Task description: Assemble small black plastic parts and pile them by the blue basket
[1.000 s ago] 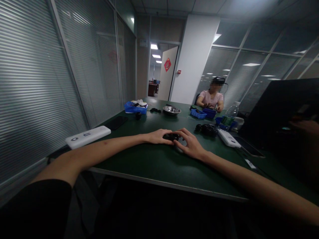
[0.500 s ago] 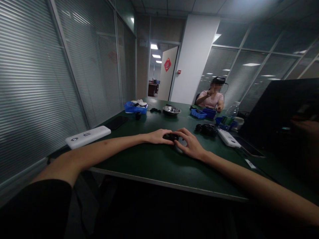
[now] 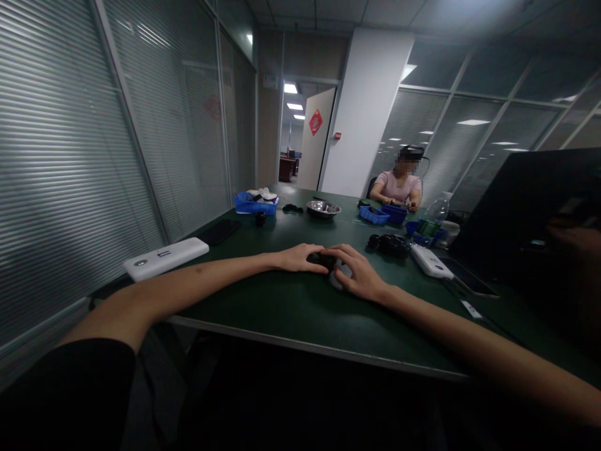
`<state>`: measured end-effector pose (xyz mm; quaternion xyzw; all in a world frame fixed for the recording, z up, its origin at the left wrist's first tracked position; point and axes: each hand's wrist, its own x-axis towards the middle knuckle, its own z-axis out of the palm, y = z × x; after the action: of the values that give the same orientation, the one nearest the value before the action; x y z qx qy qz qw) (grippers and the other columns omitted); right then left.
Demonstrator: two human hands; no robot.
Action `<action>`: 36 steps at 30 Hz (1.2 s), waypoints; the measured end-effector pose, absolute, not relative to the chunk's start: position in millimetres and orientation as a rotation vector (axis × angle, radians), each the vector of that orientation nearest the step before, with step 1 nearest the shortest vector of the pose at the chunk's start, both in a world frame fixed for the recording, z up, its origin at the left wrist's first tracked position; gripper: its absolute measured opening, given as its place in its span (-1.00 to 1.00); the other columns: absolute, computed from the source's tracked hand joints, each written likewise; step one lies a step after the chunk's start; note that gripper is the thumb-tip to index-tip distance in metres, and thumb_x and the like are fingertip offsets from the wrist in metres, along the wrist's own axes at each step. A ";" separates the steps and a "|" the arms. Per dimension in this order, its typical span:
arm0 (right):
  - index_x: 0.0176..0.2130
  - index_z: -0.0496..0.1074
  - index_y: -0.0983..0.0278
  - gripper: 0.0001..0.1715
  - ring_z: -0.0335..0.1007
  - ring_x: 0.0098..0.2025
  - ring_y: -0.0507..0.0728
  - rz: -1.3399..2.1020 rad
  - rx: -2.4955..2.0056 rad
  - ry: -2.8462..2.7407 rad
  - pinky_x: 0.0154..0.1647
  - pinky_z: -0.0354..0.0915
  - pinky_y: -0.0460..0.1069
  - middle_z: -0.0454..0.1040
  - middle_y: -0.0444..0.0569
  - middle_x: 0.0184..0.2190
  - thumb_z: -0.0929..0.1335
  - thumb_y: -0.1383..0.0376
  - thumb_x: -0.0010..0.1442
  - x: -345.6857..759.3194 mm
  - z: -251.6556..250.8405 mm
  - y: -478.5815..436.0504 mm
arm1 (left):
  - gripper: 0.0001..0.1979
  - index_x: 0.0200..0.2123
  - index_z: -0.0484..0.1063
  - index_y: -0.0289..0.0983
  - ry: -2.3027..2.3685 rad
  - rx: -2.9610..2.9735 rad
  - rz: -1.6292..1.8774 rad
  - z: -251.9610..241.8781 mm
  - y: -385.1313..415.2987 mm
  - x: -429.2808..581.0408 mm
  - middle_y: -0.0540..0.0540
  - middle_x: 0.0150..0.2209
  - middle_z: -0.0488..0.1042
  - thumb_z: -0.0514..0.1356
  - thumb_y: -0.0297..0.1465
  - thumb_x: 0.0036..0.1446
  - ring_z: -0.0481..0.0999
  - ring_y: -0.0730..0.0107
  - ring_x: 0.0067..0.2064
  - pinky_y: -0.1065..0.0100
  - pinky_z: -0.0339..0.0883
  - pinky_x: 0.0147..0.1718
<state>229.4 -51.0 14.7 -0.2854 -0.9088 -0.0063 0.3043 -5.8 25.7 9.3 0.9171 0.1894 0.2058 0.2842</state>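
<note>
Over the green table my left hand is closed around a small black object, gripping it from the left. Its kind is hard to make out, since it is dark and partly covered by fingers. From the right, my right hand curls over the same object, index finger on its top and thumb near its right end. A pale, round patch shows below the right hand; I cannot tell what it is.
A metal bowl, a blue basket with items and a small black cylinder stand farther back. Black parts lie to the right, near a white power bank. Another white device lies left. A co-worker sits across.
My right thumb has shifted slightly along the black object's right end, while my left hand stays put. The co-worker's raised hand has come down to the table.
</note>
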 end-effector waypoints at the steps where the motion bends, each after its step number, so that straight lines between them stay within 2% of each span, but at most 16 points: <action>1: 0.23 0.32 0.15 -0.47 0.36 0.12 0.29 -0.015 -0.749 -2.409 0.17 0.36 0.26 0.42 0.08 0.11 0.27 0.38 0.30 229.4 15.1 -51.1 | -0.41 0.11 0.42 -0.27 0.504 2.456 0.553 9.2 25.7 -5.7 -0.16 0.05 0.49 0.29 -0.01 0.17 0.48 0.17 0.06 0.24 0.29 0.01; 10: 0.19 0.32 0.15 -0.41 0.34 0.14 0.27 0.016 -0.712 -2.428 0.19 0.32 0.26 0.43 0.06 0.11 0.25 0.50 0.21 229.2 17.2 -53.1 | -0.40 0.12 0.41 -0.30 0.524 2.466 0.561 7.9 26.6 -4.8 -0.20 0.05 0.49 0.30 -0.02 0.16 0.48 0.17 0.05 0.24 0.30 0.01; 15: 0.20 0.31 0.15 -0.38 0.33 0.16 0.28 0.009 -0.716 -2.427 0.20 0.32 0.28 0.41 0.07 0.13 0.25 0.50 0.19 229.8 15.4 -51.9 | -0.38 0.13 0.41 -0.31 0.540 2.481 0.551 9.9 25.0 -5.0 -0.20 0.04 0.50 0.29 -0.02 0.16 0.49 0.16 0.05 0.23 0.30 0.01; 19: 0.21 0.32 0.15 -0.38 0.32 0.18 0.27 0.016 -0.734 -2.424 0.23 0.31 0.25 0.37 0.07 0.15 0.25 0.48 0.20 230.6 16.2 -52.3 | -0.36 0.18 0.38 -0.31 0.522 2.467 0.542 11.9 23.2 -5.8 -0.23 0.11 0.47 0.29 -0.03 0.17 0.47 0.13 0.10 0.20 0.29 0.06; 24: 0.27 0.28 0.16 -0.44 0.32 0.19 0.28 0.018 -0.718 -2.441 0.22 0.31 0.26 0.35 0.09 0.17 0.20 0.39 0.32 231.4 17.7 -53.6 | -0.36 0.19 0.37 -0.29 0.522 2.458 0.551 10.7 23.3 -5.4 -0.23 0.14 0.46 0.30 -0.04 0.17 0.46 0.13 0.14 0.19 0.27 0.10; 28: 0.24 0.29 0.14 -0.56 0.38 0.12 0.26 -0.010 -0.824 -2.379 0.18 0.34 0.23 0.39 0.08 0.11 0.20 0.27 0.42 229.4 16.7 -54.8 | -0.37 0.19 0.38 -0.30 0.506 2.459 0.568 8.8 25.0 -5.1 -0.22 0.10 0.49 0.31 -0.06 0.17 0.47 0.13 0.11 0.21 0.28 0.08; 32: 0.19 0.33 0.12 -0.61 0.43 0.02 0.26 -0.053 -0.920 -2.328 0.06 0.41 0.18 0.45 0.06 0.01 0.28 0.15 0.41 228.9 13.9 -53.4 | -0.38 0.21 0.37 -0.27 0.497 2.453 0.554 9.9 25.1 -5.3 -0.19 0.09 0.50 0.31 -0.08 0.18 0.48 0.16 0.08 0.23 0.28 0.05; 36: 0.15 0.37 0.14 -0.62 0.44 -0.05 0.25 -0.095 -0.961 -2.335 -0.04 0.44 0.15 0.46 0.06 -0.05 0.30 0.12 0.39 230.7 11.3 -50.3 | -0.43 0.16 0.41 -0.27 0.468 2.463 0.548 11.5 24.1 -5.2 -0.17 0.08 0.50 0.31 -0.09 0.19 0.47 0.18 0.07 0.25 0.28 0.04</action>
<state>230.7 -50.3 11.3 -0.3624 -0.8808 -0.0357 0.3025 -5.2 24.1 11.5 0.9203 0.1749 0.2049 0.2837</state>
